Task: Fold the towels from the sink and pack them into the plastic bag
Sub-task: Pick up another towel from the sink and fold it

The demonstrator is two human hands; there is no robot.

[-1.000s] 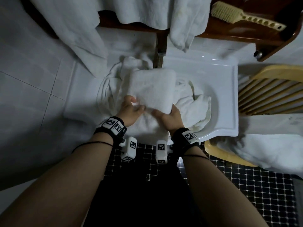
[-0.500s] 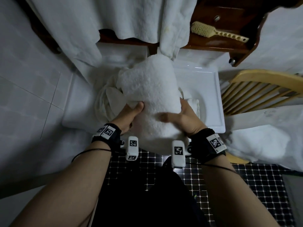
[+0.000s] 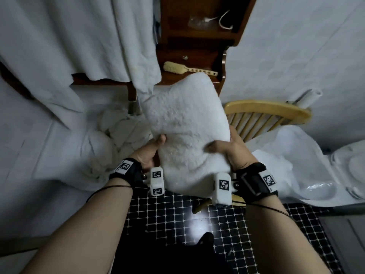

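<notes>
Head camera, looking down past two bare forearms with black wristbands. Both hands hold one folded towel point(image 3: 185, 135), a thick white bundle, up in the air at chest height. The left hand point(image 3: 150, 153) grips its left edge, thumb on top, fingers hidden underneath. The right hand point(image 3: 231, 153) grips the right edge, thumb pressed into the front, fingers curled behind.

Lower left, a heap of loose towels point(image 3: 122, 131) lies crumpled and unfolded. To the right, a pale plastic bag point(image 3: 286, 165) is draped below a wooden chair point(image 3: 266, 113); whether it holds anything cannot be told. Behind the folded towel, a brush point(image 3: 189, 69) rests on a dark wooden shelf point(image 3: 197, 46).

This towel looks folded and ready to pack, not yet in the bag. The heap suggests several more to fold.
</notes>
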